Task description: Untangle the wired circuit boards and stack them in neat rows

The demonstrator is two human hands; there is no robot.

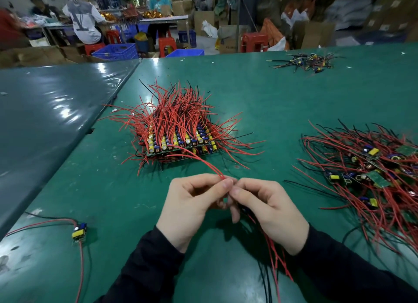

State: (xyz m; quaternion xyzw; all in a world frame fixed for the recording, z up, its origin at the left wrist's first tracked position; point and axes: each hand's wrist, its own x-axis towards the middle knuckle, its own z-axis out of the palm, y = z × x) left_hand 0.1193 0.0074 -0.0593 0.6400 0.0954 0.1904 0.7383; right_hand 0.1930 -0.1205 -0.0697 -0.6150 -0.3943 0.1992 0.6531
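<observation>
Left hand [190, 203] and right hand [267, 210] together near the table's front edge, fingertips meeting, both pinching thin red wire ends [220, 175]; more red and black leads trailing under the right palm, possibly held there too. Beyond, mid-table on the green mat-covered worktable [282, 94], the neat stacked block of small wired circuit boards [181, 142], leads bristling upward. Toward the right edge, the loose tangled heap of boards [371, 178]. Near the front left corner, one stray board with yellow transformer [79, 231]. Best done slowly: separate one lead at a time, draw along its length, never yank against solder joints.
</observation>
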